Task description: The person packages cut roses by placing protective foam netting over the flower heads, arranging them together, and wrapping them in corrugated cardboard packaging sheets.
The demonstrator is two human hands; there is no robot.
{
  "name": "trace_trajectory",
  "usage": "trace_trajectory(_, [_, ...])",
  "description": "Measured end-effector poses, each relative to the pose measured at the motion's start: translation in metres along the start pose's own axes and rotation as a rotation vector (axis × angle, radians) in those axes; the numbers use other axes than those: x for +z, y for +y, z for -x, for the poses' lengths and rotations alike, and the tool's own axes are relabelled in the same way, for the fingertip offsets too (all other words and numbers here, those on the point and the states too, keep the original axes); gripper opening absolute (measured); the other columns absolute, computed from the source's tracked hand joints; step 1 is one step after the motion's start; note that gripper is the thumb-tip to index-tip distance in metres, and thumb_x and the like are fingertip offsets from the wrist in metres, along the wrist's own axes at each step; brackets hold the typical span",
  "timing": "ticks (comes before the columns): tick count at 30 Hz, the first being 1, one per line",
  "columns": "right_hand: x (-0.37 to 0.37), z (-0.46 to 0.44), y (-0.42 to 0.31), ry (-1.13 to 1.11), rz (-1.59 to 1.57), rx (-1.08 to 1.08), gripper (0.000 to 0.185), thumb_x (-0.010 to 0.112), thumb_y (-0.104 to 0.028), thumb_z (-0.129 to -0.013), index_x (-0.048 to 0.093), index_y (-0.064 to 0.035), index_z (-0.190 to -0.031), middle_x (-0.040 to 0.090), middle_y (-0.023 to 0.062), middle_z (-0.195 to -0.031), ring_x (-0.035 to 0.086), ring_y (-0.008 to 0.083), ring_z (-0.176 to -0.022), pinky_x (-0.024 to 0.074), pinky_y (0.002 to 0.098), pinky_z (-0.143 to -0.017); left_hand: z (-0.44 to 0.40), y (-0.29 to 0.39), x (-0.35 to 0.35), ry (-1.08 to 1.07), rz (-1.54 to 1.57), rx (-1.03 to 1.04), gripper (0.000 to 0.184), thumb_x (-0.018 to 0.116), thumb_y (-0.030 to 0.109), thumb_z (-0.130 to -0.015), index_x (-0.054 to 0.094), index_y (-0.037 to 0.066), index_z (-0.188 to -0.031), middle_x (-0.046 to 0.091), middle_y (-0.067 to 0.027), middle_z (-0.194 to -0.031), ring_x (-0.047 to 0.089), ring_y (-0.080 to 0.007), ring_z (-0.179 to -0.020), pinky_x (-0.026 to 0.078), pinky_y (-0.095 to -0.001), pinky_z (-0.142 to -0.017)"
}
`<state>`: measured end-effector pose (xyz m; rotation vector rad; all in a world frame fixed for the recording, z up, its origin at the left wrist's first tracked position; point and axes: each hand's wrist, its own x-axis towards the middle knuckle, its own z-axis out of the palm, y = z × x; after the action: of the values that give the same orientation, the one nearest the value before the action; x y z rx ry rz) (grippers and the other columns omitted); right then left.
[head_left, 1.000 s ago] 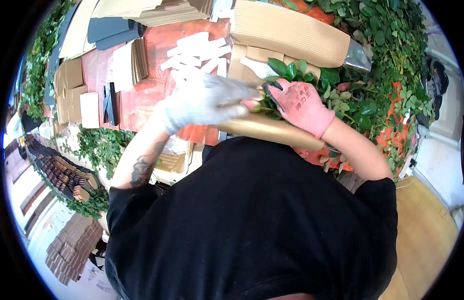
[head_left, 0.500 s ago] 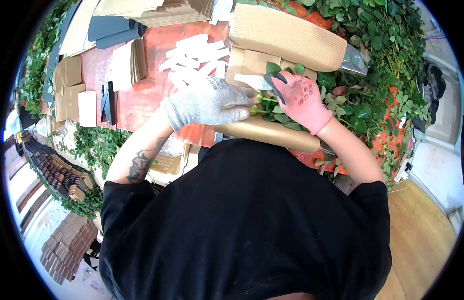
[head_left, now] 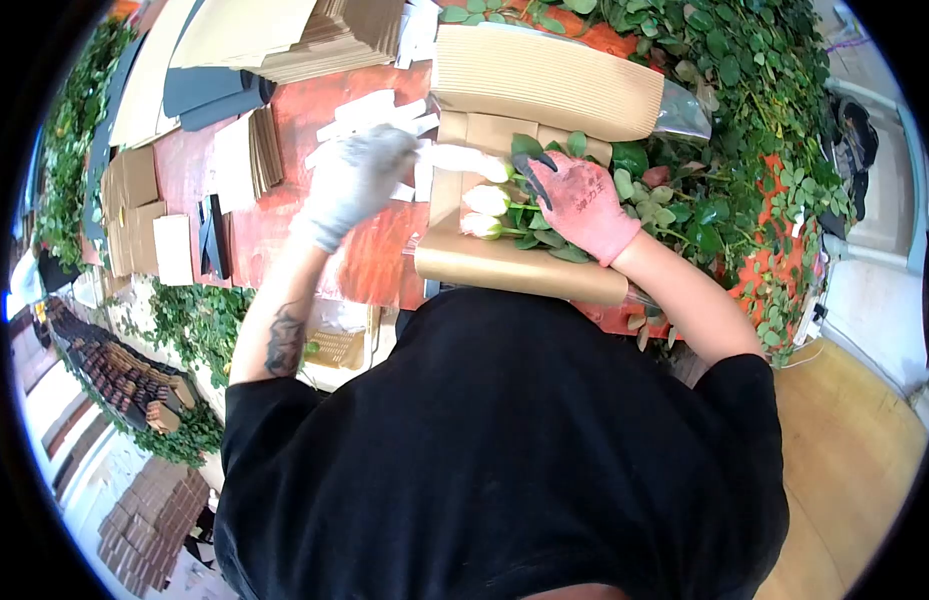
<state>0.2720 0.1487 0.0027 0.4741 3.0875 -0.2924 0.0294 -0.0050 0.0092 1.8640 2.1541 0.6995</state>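
My right hand (head_left: 584, 205), in a pink glove with dark fingertips, is closed around leafy rose stems. Pale pink-white rose buds (head_left: 487, 200) point left from it, lying over open brown cardboard (head_left: 449, 205). A white sleeve-like piece (head_left: 454, 158) extends left from the uppermost bud, close to my left fingers. In its grey glove, my left hand (head_left: 356, 182) is smeared by motion over the pile of white pieces (head_left: 359, 112). Whether it grips one of them is unclear.
Ribbed cardboard (head_left: 544, 80) lies behind the roses, with heaped foliage (head_left: 724, 210) to the right. Brown card stacks (head_left: 334, 40), dark sheets (head_left: 219, 95) and a black strip (head_left: 214, 237) are on the left of the red table (head_left: 284, 230). A rolled cardboard edge (head_left: 524, 277) runs near my body.
My left hand has pulled away from the buds, moving left and up toward the white pieces. The buds it covered now show. My right hand stays on the stems.
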Motion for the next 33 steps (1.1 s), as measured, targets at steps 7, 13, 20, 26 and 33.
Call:
trace_trajectory(7, [-0.006, -0.005, -0.002, -0.048, 0.113, -0.100, 0.039, 0.057, -0.014, -0.077, 0.057, -0.0136, -0.116, 0.057, 0.0113, -0.103, 0.063, 0.0245, -0.080, 0.0513, 0.0348, -0.066, -0.001, 0.052, -0.042, -0.326, 0.355, 0.301, 0.031, 0.064, 0.022, -0.083, 0.065, 0.009, -0.110, 0.064, -0.0118, -0.114, 0.065, -0.0279, -0.097, 0.051, -0.0342, -0.085])
trace_trajectory(13, [-0.001, -0.002, -0.002, 0.017, 0.180, -0.183, 0.029, 0.045, -0.013, -0.079, 0.055, -0.0103, -0.107, 0.057, 0.0103, -0.095, 0.060, 0.0206, -0.075, 0.0475, 0.0318, -0.059, -0.002, 0.049, -0.002, -0.436, 0.290, 0.265, 0.048, 0.059, 0.033, -0.087, 0.054, 0.006, -0.126, 0.052, -0.0173, -0.131, 0.049, -0.0313, -0.122, 0.038, -0.0406, -0.103])
trace_trajectory(20, [-0.117, -0.014, 0.020, 0.110, -0.110, -0.103, 0.040, 0.064, -0.030, -0.075, 0.060, -0.0145, -0.111, 0.063, 0.0076, -0.099, 0.063, 0.0213, -0.087, 0.0502, 0.0345, -0.073, -0.018, 0.060, -0.009, -0.520, 0.193, 0.192, 0.060, 0.054, 0.043, -0.087, 0.048, 0.002, -0.131, 0.050, -0.0191, -0.132, 0.057, -0.0348, -0.107, 0.047, -0.0396, -0.088])
trace_trajectory(26, [-0.143, -0.140, 0.226, 0.766, -0.010, 0.209, 0.027, 0.062, -0.021, -0.078, 0.063, -0.0154, -0.105, 0.063, 0.0115, -0.099, 0.061, 0.0291, -0.092, 0.0484, 0.0403, -0.082, -0.025, 0.070, -0.015, -0.716, 0.113, 0.061, 0.059, 0.051, 0.045, -0.088, 0.048, 0.005, -0.131, 0.047, -0.0169, -0.135, 0.057, -0.0351, -0.108, 0.047, -0.0400, -0.087])
trace_trajectory(33, [-0.120, -0.252, 0.305, 0.481, 0.266, 0.306, 0.026, 0.044, -0.017, -0.085, 0.061, -0.0102, -0.104, 0.064, 0.0119, -0.109, 0.062, 0.0281, -0.102, 0.0494, 0.0384, -0.085, -0.020, 0.065, -0.010, -0.706, 0.152, 0.046, 0.056, 0.051, 0.043, -0.088, 0.049, 0.006, -0.131, 0.046, -0.0155, -0.137, 0.057, -0.0346, -0.107, 0.047, -0.0400, -0.086])
